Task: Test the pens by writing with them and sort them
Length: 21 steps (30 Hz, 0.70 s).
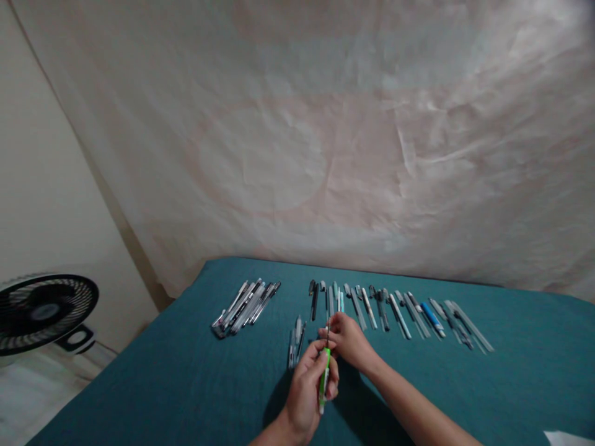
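In my left hand [304, 390] is a bright green pen barrel [324, 381], upright-ish, with the fingers wrapped round it. A thin dark refill [328, 334] runs up from the barrel's top end. My right hand [348, 341] pinches at this refill just above the left thumb; its exact fingertip contact is partly hidden. Just left of my hands lies a small group of pens [296, 341]. Beyond the right hand, a row of disassembled pens with caps and barrels [367, 306] stretches to the right.
A pile of pens [246, 306] lies at the left on the teal cloth-covered table [186, 384]. A blue pen [433, 319] stands out in the right part of the row. At the far left is a black fan [46, 313]. White paper [564, 438] shows at the lower right corner.
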Motion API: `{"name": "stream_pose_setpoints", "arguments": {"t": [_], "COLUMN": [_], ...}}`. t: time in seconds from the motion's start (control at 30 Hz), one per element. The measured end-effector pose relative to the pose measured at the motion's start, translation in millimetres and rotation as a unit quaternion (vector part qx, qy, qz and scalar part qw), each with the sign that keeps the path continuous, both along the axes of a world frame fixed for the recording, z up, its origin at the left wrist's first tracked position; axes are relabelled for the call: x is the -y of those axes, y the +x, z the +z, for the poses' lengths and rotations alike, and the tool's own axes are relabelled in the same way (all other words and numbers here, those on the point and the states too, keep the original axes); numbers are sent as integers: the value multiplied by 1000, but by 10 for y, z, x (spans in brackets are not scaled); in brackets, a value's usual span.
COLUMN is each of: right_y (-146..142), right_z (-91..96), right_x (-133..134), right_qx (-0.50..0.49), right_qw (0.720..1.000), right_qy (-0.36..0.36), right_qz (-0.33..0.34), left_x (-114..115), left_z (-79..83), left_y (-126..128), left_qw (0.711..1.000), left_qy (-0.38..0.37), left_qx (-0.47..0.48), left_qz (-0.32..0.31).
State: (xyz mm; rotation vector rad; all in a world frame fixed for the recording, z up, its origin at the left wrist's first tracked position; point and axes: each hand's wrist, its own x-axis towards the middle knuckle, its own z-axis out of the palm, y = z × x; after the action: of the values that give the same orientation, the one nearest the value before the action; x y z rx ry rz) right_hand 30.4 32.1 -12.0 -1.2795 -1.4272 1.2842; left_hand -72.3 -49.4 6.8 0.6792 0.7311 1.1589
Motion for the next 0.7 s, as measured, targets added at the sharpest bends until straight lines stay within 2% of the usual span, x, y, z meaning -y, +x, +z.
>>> {"name": "stream_pose_setpoints", "arguments": {"t": [0.2, 0.37, 0.47, 0.53, 0.63, 0.7], "right_y": [-197, -213, -163, -105, -4, 53], "right_z": [14, -50, -56, -18, 104, 204], "right_x": [-75, -93, -65, -22, 74, 145], "right_qx": [117, 127, 78, 25, -72, -118], "right_qw": [988, 986, 993, 999, 996, 991], "right_qy": [95, 109, 84, 38, -41, -61], "right_qz": [-27, -26, -23, -9, 19, 37], "left_x": [-36, -36, -29, -26, -25, -24], "left_z": [-46, -86, -79, -74, -75, -80], "left_y": [-38, -44, -42, -39, -31, -27], "left_qw": [996, 995, 996, 995, 994, 993], "left_qy": [-7, -18, -14, -12, -3, 6], "left_qx": [-28, -49, -60, -69, -83, -95], "left_qz": [82, 80, 72, 70, 69, 66]}}
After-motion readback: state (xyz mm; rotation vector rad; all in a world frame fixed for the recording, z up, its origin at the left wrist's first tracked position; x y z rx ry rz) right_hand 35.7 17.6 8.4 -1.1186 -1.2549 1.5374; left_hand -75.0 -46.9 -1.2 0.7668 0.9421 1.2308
